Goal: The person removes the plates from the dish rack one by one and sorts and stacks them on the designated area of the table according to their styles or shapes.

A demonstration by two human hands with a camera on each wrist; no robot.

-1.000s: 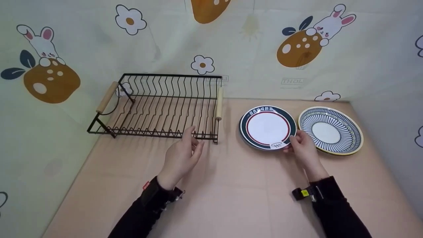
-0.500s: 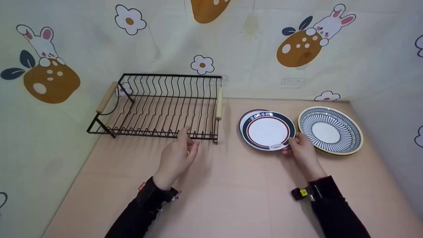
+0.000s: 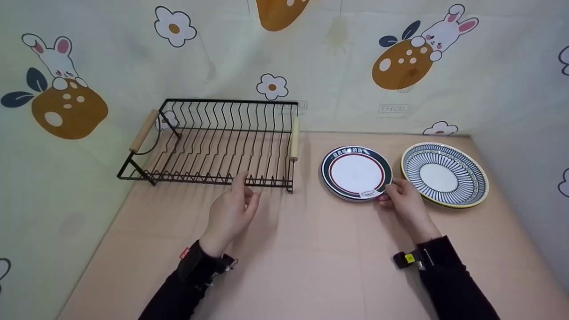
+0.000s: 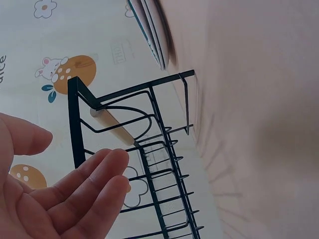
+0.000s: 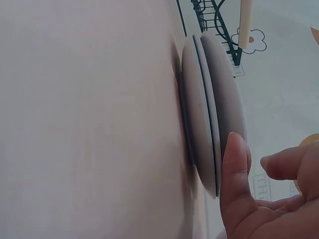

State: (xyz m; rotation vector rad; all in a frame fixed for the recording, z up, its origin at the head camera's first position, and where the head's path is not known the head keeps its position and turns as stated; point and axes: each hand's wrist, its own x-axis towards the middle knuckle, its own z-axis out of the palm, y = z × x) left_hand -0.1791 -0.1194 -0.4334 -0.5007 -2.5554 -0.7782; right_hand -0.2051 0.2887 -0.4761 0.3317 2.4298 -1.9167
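Note:
A white plate point(image 3: 355, 173) with a dark green rim and a red ring tops a small stack on the table. My right hand point(image 3: 406, 206) pinches its lower right edge, thumb above and fingers beneath. In the right wrist view the lower plates point(image 5: 199, 114) show edge-on under the top plate point(image 5: 227, 94), with a gap between. My left hand point(image 3: 229, 218) holds nothing and hovers by the front edge of a black wire dish rack point(image 3: 231, 102). Its relaxed fingers appear before the rack's wooden handle point(image 4: 115, 128) in the left wrist view.
To the right of the stack lies a blue-and-white patterned dish point(image 3: 439, 178) with a yellow edge, close to my right hand. The rack has upright wire slots and a light wooden handle point(image 3: 295, 138) facing the plates. A printed cloth wall point(image 3: 329, 80) stands behind everything.
The top plate slid right and off-centre on the stack, then back left, still in my right hand's pinch. My left hand has drifted left along the rack's front.

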